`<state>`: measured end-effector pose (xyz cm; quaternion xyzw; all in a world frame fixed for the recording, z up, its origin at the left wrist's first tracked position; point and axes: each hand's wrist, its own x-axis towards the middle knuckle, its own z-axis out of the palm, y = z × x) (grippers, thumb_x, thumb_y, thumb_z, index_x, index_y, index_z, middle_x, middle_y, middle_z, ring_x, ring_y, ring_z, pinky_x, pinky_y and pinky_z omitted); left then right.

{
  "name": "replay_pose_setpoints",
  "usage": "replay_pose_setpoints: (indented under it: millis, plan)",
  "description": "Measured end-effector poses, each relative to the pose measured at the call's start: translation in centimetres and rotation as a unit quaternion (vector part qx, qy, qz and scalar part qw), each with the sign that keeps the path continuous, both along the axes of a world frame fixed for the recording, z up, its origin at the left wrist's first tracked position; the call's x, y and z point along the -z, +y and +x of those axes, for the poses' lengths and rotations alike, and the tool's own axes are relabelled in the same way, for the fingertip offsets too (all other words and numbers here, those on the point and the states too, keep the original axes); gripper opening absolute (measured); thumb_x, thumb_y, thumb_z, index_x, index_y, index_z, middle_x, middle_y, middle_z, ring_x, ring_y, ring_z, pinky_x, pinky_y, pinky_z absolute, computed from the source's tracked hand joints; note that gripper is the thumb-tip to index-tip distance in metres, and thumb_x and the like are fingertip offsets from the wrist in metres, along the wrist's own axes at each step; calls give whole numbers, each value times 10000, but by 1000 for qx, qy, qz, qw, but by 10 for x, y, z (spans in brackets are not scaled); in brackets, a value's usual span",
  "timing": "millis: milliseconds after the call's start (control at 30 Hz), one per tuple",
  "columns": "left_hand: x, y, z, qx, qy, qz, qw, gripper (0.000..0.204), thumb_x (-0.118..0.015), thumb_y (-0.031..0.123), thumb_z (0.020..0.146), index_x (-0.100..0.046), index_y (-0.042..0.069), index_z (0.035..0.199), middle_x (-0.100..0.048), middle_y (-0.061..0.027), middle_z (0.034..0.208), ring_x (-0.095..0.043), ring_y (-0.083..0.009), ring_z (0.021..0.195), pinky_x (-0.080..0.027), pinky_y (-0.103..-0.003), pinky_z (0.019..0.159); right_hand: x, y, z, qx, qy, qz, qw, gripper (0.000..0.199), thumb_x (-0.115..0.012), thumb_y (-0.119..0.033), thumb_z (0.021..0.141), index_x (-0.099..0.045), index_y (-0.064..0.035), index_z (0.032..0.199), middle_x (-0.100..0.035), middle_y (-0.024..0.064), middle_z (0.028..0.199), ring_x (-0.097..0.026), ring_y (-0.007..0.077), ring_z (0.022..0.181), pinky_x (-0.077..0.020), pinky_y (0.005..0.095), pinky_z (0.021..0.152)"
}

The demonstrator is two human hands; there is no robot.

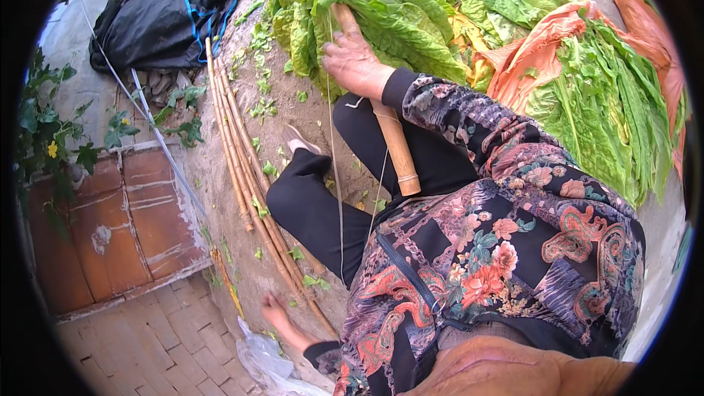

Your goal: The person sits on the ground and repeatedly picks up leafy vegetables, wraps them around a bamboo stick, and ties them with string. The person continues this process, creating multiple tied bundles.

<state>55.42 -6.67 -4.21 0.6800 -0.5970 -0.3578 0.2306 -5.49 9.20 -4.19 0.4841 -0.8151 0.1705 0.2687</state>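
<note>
Leaves (381,7) lie heaped under your right hand (356,62), whose grip wraps the bamboo stick (392,143); your left hand (275,314) rests spread on the ground beside the canes (242,161).

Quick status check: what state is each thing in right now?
right hand: closed on the bamboo stick
bamboo stick: tilted, top end against the green leaves
green leaves: piled loose
left hand: low by the cane bundle, grip unclear
cane bundle: lying on the ground
</note>
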Motion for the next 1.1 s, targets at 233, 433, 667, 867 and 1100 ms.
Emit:
replay_pose_setpoints:
  millis: [233, 433, 667, 867, 1100]
  plan:
    - [-59, 13, -479, 419, 284, 188, 842, 462, -404, 244, 984, -332, -31, 1348, -546, -220, 1221, -598, -254, 990, -486, -310, 777, -27, 48, 63, -65, -56, -99, 991, 84, -568, -143, 639, -630, -93, 664, -552, 57, 837, -550, 266, 1001, -388, 477, 970]
    - [-45, 45, -591, 342, 470, 442, 683, 307, -346, 55, 964, -461, -57, 1225, -445, -13, 650, -248, -51, 398, -233, -200, 351, 18, 134, 75, -32, -36, -143, 989, 402, -539, -183, 777, -562, -133, 1176, -538, 70, 1227, -526, 217, 1100, -419, 386, 887]
    - [-5, 93, -550, 541, 230, -149, 795, 256, -416, 51, 934, -543, -23, 1143, -442, 24, 657, -354, -43, 545, -297, -202, 484, 191, 398, 3, 533, -118, 251, 799, 241, -492, -95, 817, -535, -44, 1048, -518, 106, 925, -505, 186, 799, -430, 308, 666]
    - [-25, 100, -530, 534, 201, -163, 805, 271, -408, 59, 941, -527, -30, 1167, -420, 35, 656, -371, -46, 580, -310, -202, 519, 181, 439, 39, 524, -110, 123, 835, 286, -584, -165, 756, -557, -68, 1023, -554, 121, 1046, -549, 296, 960, -445, 449, 759]
    - [-39, 114, -534, 534, 206, -151, 806, 271, -417, 61, 936, -531, -42, 1158, -417, 42, 647, -356, -44, 583, -298, -198, 517, 170, 437, 56, 580, -293, 104, 753, 365, -640, -238, 748, -509, -63, 1041, -573, 168, 1010, -618, 369, 799, -504, 469, 685]
